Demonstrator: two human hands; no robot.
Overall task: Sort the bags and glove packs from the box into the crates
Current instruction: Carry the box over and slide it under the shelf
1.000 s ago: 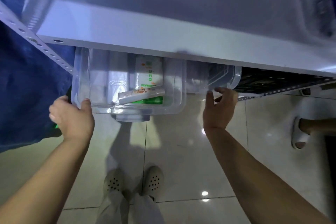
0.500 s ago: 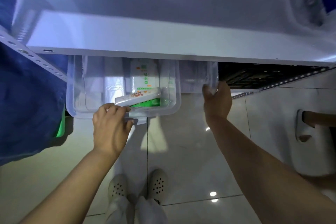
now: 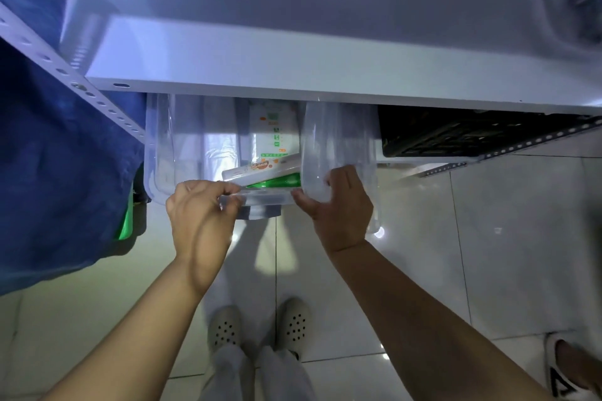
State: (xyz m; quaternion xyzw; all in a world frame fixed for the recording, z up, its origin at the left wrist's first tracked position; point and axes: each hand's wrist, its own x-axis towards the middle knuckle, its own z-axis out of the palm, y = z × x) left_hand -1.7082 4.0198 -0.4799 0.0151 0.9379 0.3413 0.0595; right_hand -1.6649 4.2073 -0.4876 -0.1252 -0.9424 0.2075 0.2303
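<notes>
Under the white shelf (image 3: 293,72) both hands are now on the clear plastic box (image 3: 163,153); a second ago the left hand (image 3: 198,215) sat out at the box's left corner and the right hand (image 3: 342,205) was reaching toward the second clear tub (image 3: 338,146) further right; now they have closed in toward the middle; the left hand's fingers curl over the near rim, clamped on it just left of centre; the right hand wraps the box's near right corner, thumb along the front edge, fingers bent round the wall where the two tubs meet; whether it also touches the second tub I cannot tell.

Inside the box the goods lie untouched; a long white pack with orange print (image 3: 260,168) rests tilted across a green pack (image 3: 277,181) at the near wall; a printed white bag (image 3: 273,130) stands behind them, and a pale translucent bag (image 3: 218,150) sits to its left; none has left the box yet.

To my eye the shift means the person has settled a two-handed hold to draw the box out from below the shelf; sorting itself has not begun; a black crate (image 3: 456,133) waits on the lower rack to the right; something green (image 3: 125,225) peeks out by the blue cloth (image 3: 49,156) on the left; pale clogs (image 3: 224,327) stand on the tiled floor (image 3: 488,238) below.
</notes>
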